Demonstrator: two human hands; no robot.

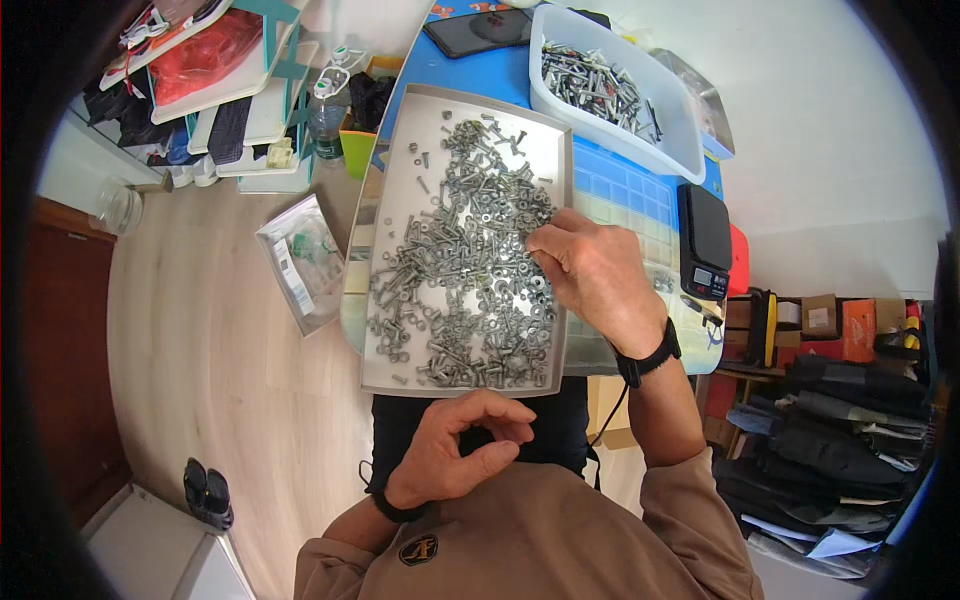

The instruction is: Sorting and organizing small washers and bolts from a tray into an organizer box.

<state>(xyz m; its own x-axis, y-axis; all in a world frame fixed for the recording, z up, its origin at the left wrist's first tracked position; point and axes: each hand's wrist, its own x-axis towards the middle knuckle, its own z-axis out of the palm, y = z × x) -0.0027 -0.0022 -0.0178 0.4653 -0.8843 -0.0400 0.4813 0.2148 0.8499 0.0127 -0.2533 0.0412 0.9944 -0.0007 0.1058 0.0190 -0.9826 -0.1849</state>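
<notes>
A shallow white box lid (405,120) lies on the table, strewn with a mixed heap of small metal screws, nuts and washers (470,230). My right hand (595,270) reaches over the lid's right side. Its thumb and forefinger are pinched together at the heap, and whatever lies between the tips is too small to make out. Below the lid's near edge, my left hand (460,440) is held in front of my body. Its fingers curve loosely, with a gap between thumb and forefinger, and nothing shows in it.
A translucent tub (620,140) of longer screws stands at the far right. Beside the lid lie a clear compartment organizer (620,190) and a black digital scale (703,240). A black phone (480,32) lies at the far edge. An open box (305,265) sits on the floor at left.
</notes>
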